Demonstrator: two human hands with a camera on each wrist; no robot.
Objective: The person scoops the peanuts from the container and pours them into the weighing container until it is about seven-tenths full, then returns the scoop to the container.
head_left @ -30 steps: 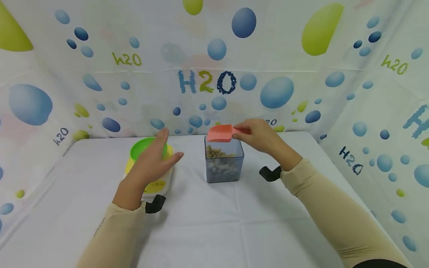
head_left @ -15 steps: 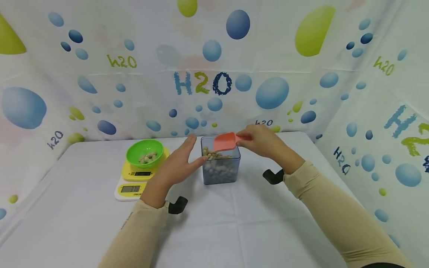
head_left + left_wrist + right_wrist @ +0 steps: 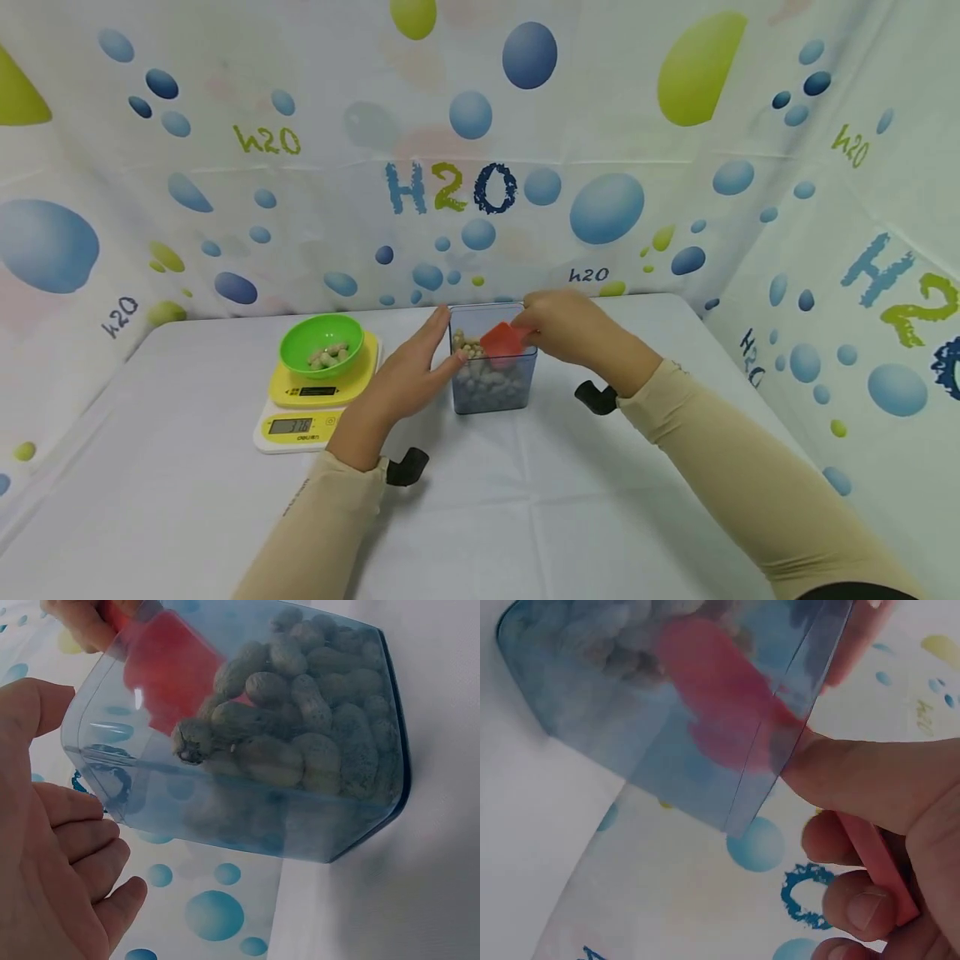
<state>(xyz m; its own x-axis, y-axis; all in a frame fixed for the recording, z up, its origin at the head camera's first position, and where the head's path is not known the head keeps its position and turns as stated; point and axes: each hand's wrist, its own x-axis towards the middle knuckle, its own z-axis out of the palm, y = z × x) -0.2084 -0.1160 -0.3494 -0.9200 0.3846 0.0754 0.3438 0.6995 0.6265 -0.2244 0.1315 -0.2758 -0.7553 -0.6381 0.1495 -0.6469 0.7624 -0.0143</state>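
Observation:
My right hand (image 3: 573,329) grips the handle of a coral-red scoop (image 3: 502,340), its fingers wrapped round the handle in the right wrist view. The scoop's blade is down inside a clear bluish plastic container (image 3: 480,315), against unshelled peanuts (image 3: 266,688) seen through the wall in the left wrist view. At the container's left side is my left hand (image 3: 397,375), fingers extended and thumb apart, fingertips right at the rim. Left of that hand, a green bowl (image 3: 296,333) with several peanuts stands on a yellow and white kitchen scale (image 3: 356,379).
The scale's display (image 3: 291,426) faces forward and reads about 37.6. A white cloth (image 3: 480,517) covers the table. Behind it hangs a white curtain (image 3: 337,208) printed with blue and green bubbles.
My left hand has moved right from in front of the bowl to the container's side, uncovering bowl and scale. My right hand has lowered the scoop from above the container into it.

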